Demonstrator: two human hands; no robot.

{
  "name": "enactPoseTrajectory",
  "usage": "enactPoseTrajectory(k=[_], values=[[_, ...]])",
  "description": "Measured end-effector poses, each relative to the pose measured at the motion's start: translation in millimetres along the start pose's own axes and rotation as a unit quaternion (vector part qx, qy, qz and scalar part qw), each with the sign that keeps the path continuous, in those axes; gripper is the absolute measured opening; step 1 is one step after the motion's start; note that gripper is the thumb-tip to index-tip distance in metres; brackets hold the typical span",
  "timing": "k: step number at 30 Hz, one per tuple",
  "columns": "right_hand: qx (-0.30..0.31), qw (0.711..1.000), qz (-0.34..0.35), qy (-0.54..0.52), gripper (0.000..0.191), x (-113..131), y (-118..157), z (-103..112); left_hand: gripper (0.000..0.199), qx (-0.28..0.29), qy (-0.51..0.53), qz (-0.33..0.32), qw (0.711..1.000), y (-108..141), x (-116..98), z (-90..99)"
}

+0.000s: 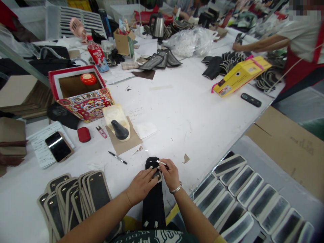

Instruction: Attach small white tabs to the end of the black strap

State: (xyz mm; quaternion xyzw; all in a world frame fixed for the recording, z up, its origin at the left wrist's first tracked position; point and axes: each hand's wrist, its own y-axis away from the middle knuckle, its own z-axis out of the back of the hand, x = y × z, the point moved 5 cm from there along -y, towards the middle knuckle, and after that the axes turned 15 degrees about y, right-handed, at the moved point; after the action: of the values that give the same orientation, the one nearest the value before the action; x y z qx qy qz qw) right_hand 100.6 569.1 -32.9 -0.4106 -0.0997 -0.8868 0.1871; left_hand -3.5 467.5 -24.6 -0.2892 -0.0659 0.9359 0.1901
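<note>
A long black strap-like piece [153, 202] runs from the table's near edge up between my hands, with a rounded black end [152, 160]. A small grey-edged panel end with a brass-coloured stud [158, 176] shows on top of it. My left hand [142, 185] lies on the piece from the left, its fingers stretched out and pressing it down. From the right, my right hand [170, 173] pinches a thin white stick [161, 162] close to the rounded end. What lies under the left fingertips is hidden.
Overlapping grey-edged black panels [97, 189] lie at the left; more panels [249, 184] fill a lower surface at the right. Ahead are a pen [117, 157], a black cone-shaped object [119, 131], a red box [87, 104] and a phone [58, 146]. Another person [301, 37] works at the far right.
</note>
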Motion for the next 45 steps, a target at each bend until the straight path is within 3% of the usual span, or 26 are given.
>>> enactPoseTrajectory(k=[11, 45], values=[[0.011, 0.994, 0.096, 0.055, 0.017, 15.3, -4.4, -0.9, 0.026, -0.010, -0.024, 0.013, 1.000, 1.1, -3.5, -2.7], [0.016, 0.988, 0.112, 0.103, 0.019, 19.7, -8.2, -5.1, 0.025, 0.018, -0.016, 0.016, 1.000, 0.0, 0.5, -3.9]])
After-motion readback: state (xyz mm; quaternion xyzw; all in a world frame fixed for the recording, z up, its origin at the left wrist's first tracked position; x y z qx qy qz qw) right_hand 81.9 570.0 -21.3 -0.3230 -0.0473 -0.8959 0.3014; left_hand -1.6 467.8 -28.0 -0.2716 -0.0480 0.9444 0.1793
